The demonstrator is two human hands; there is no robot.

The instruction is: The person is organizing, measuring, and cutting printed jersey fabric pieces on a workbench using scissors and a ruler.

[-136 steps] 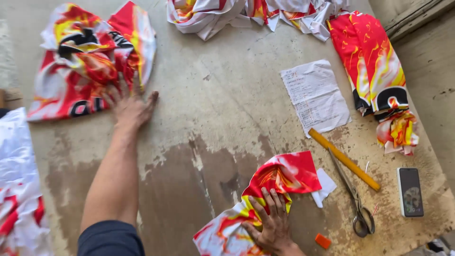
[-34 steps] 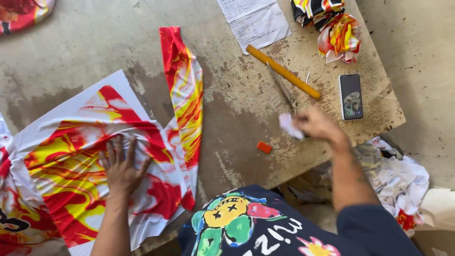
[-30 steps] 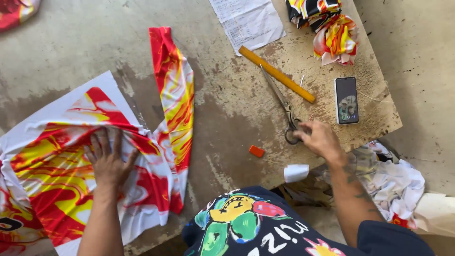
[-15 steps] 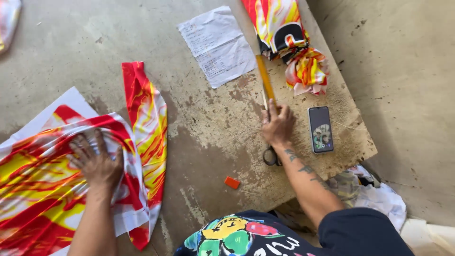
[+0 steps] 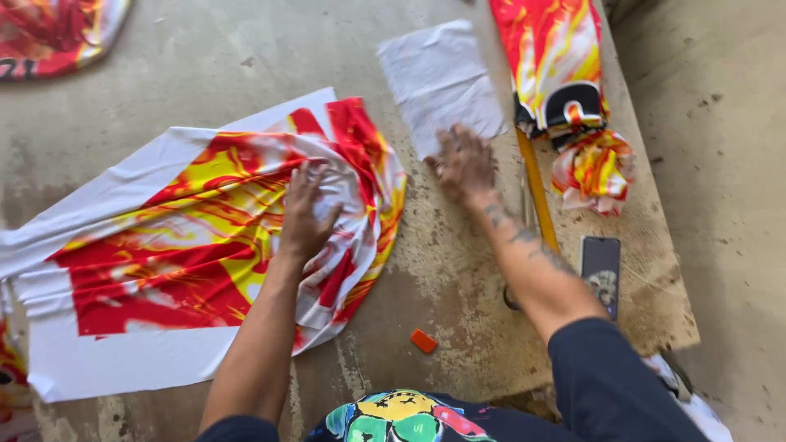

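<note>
A large piece of printed fabric (image 5: 188, 245), flame-patterned in red, yellow and white, is lying spread across the left half of the tabletop (image 5: 458, 270), its right edge bunching into folds. The left hand (image 5: 307, 209) is pressing flat on those folds with its fingers spread wide, gripping nothing. The right hand (image 5: 463, 164) is hovering or resting palm-down, blurred, at the lower corner of a white sheet of paper (image 5: 438, 82), its fingers splayed and empty; whether it is actually touching the paper cannot be told.

Just to the right of that hand a yellow ruler (image 5: 536, 192) is lying lengthwise down the tabletop, with the grey metal of a pair of scissors (image 5: 524, 205) showing beside it, mostly hidden by the forearm. Beyond the ruler, a folded strip of the same flame fabric (image 5: 553, 65) is stretching toward the far edge, ending in a crumpled bundle (image 5: 594, 168). A dark phone (image 5: 600, 270) is lying face-up near the right edge, just beside the forearm. A small orange piece (image 5: 423, 340) is sitting alone on the near part of the tabletop. Another flame-printed piece (image 5: 57, 33) is lying at the far left corner.
</note>
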